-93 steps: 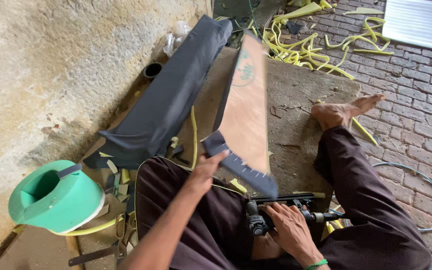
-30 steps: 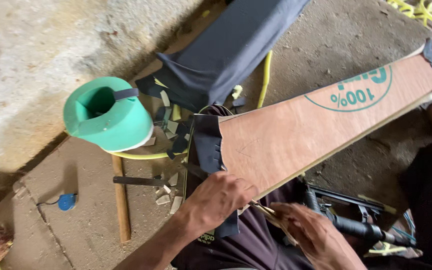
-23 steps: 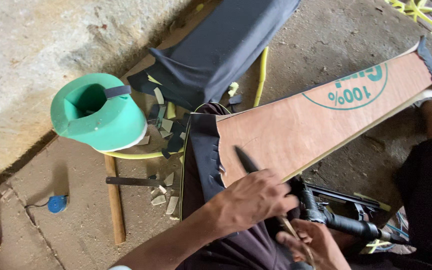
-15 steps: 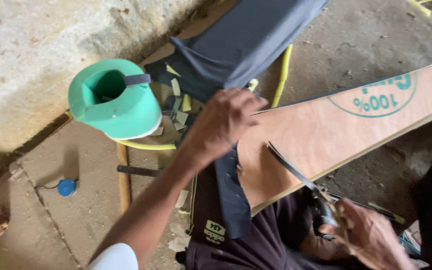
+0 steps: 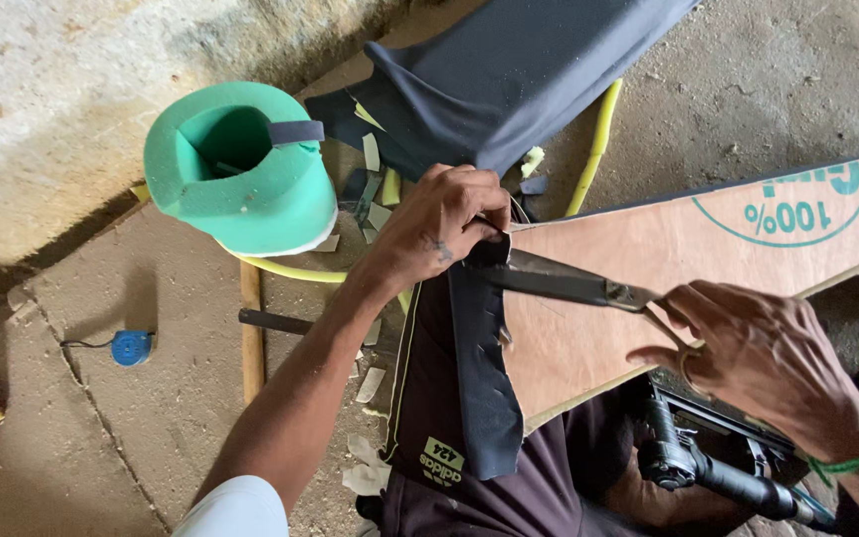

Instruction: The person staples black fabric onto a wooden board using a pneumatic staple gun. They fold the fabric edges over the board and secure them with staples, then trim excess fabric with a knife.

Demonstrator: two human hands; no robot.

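**Rough concrete floor by a weathered wall**

A cracked concrete floor (image 5: 121, 418) meets a rough plastered wall (image 5: 41, 89) at upper left. Daylight falls evenly. Pale scraps (image 5: 370, 383) litter the ground near a yellow hose (image 5: 593, 149) and a wooden stick (image 5: 251, 333).

Free room and obstacles, as seen from the head camera.

- Open concrete floor (image 5: 121, 438): bare stretch at lower left, passable, broken only by a small blue disc (image 5: 132, 347) with its cord.
- Green foam roll (image 5: 242, 171): stands upper left, blocks that side.
- Wooden stick (image 5: 251, 328) and dark bar (image 5: 275, 321): lie crossed just below the roll, among pale offcuts.
- Plywood board (image 5: 688, 268): spans the right, barring passage there; scissors (image 5: 559, 283) lie across its near end.
- Dark fabric (image 5: 519, 70): fills the upper middle.
- Black tool (image 5: 708, 472): crowds the lower right.
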